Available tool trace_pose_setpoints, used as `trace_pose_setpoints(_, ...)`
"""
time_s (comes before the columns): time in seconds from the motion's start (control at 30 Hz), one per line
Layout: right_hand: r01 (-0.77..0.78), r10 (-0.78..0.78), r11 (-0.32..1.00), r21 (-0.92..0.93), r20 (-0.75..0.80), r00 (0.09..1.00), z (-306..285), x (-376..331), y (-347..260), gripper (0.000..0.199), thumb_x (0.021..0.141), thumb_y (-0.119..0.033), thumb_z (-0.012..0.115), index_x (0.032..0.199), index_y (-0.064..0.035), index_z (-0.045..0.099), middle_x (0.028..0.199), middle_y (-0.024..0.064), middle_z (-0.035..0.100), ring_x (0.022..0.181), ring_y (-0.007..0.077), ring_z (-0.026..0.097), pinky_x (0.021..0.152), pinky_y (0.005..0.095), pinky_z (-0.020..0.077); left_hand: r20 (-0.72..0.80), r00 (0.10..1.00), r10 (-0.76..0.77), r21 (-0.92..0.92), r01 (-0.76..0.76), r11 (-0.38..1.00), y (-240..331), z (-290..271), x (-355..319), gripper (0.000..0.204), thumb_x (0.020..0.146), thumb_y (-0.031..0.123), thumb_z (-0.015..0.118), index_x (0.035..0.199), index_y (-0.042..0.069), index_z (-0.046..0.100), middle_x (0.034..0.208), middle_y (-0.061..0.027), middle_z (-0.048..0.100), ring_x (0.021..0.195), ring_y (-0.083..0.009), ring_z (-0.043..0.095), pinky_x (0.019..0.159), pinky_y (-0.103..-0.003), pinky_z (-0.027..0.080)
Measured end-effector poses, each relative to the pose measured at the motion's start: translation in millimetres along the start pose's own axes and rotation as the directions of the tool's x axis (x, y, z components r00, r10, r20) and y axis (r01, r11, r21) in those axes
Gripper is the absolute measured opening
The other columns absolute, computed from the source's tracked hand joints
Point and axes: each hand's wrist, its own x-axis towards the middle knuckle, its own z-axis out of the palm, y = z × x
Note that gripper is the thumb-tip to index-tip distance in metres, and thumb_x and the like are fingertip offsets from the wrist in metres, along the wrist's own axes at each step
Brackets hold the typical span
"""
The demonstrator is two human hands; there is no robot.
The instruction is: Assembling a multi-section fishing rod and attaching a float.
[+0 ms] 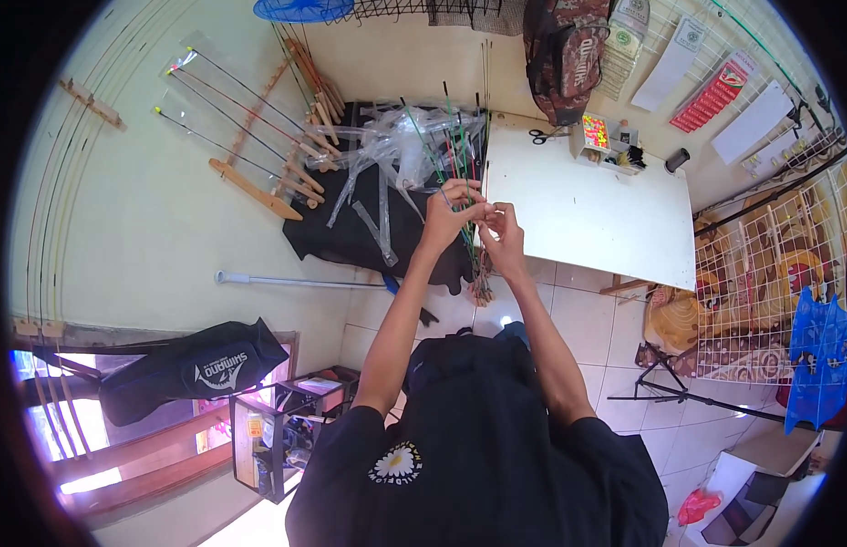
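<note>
My left hand (449, 217) and my right hand (505, 239) meet at the left edge of the white table, fingertips pinched close together. Whatever lies between the fingertips is too small to make out. Just under the hands runs a bundle of thin rods (453, 150), green, red and dark, with pale butt ends (481, 290) pointing toward me. Crumpled clear plastic wrapping (410, 150) is heaped left of the bundle, on a black cover (337, 226).
On the white table (588, 205) are black scissors (548, 136), a box of bright small pieces (591, 134) and a dark spool (678, 160). Rods on wooden racks (255, 190) line the left wall. A white wire grid (770, 273) stands to the right.
</note>
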Motion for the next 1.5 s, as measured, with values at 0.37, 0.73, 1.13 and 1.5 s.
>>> trace_pose_setpoints(0.37,-0.189,0.187,0.982,-0.032,-0.045,0.981,-22,-43,1,0.017,0.096,-0.011,0.06,0.103,0.0028,0.066,0.088,0.0099,0.071,0.085,0.0116,0.067,0.075,0.026,0.0532,-0.123,0.992,0.007,0.055,0.0,0.998,9,10,-1,0.027,0.08,0.017,0.08,0.099,0.003,0.068,0.103,-0.0065,0.066,0.088,-0.0142,0.066,0.078,-0.029,0.053)
trace_pose_setpoints(0.73,-0.202,0.193,0.973,-0.116,-0.08,0.978,-39,-55,-14,0.019,0.096,-0.012,0.06,0.105,0.0021,0.07,0.09,0.0115,0.072,0.085,0.0138,0.068,0.074,0.0289,0.0557,-0.224,0.973,-0.051,-0.049,0.041,0.998,9,23,-4,0.029,0.085,0.013,0.074,0.108,0.0,0.062,0.096,-0.0077,0.069,0.085,-0.0126,0.065,0.078,-0.027,0.052)
trace_pose_setpoints(1.13,-0.138,0.12,0.979,-0.151,-0.123,0.985,-61,-51,-29,0.021,0.097,-0.014,0.06,0.108,-0.0002,0.07,0.086,0.0097,0.072,0.074,0.0096,0.065,0.066,0.0236,0.051,-0.361,0.933,-0.005,-0.082,-0.026,0.996,12,30,-17,0.032,0.088,0.005,0.07,0.116,-0.003,0.056,0.107,-0.012,0.064,0.097,-0.014,0.063,0.087,-0.026,0.051)
trace_pose_setpoints(1.5,-0.034,0.0,0.99,-0.134,-0.247,0.969,-96,-39,-86,0.018,0.095,-0.007,0.06,0.107,0.0015,0.069,0.085,0.0123,0.072,0.078,0.0178,0.071,0.07,0.0276,0.0559,-0.515,0.852,0.092,-0.065,-0.145,0.987,23,30,-22,0.039,0.085,0.007,0.074,0.117,-0.005,0.055,0.105,-0.0133,0.066,0.096,-0.0164,0.063,0.089,-0.029,0.05)
